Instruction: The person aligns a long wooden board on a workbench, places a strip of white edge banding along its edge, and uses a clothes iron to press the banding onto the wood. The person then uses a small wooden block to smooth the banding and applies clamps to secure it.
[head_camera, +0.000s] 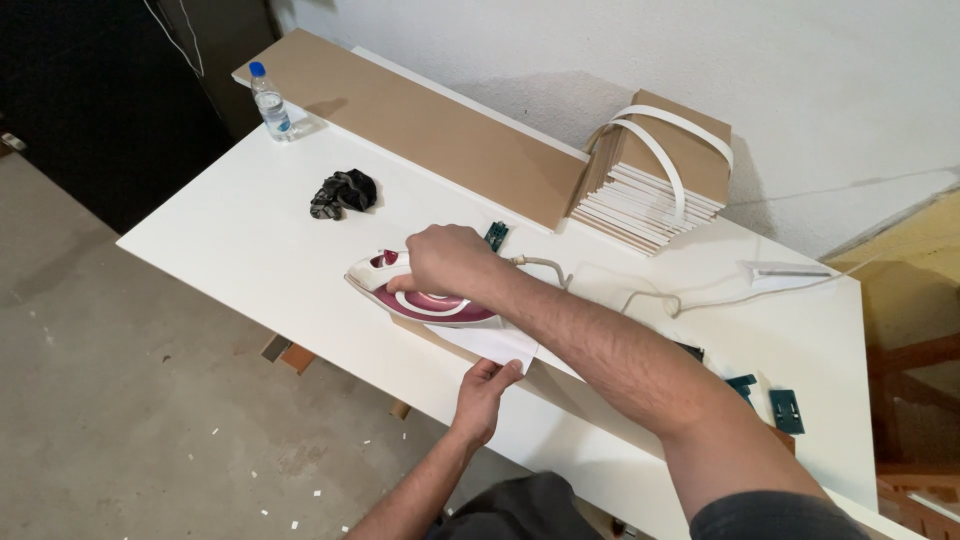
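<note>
Gripping the handle of the red and white iron (420, 298) tight with my right hand (450, 262), I press it flat on the big white surface (250, 240), near the front edge, on top of a white sheet of paper (492, 343), while my left hand (483, 395) pinches the near edge of that paper. Behind the iron lie a long brown board (420, 120) by the wall and a stack of thin boards (655, 190) with a white strip looped over it. Smaller things sit farther off: a water bottle (270, 102), a black cloth (343, 192) and some small green clips (786, 410).
</note>
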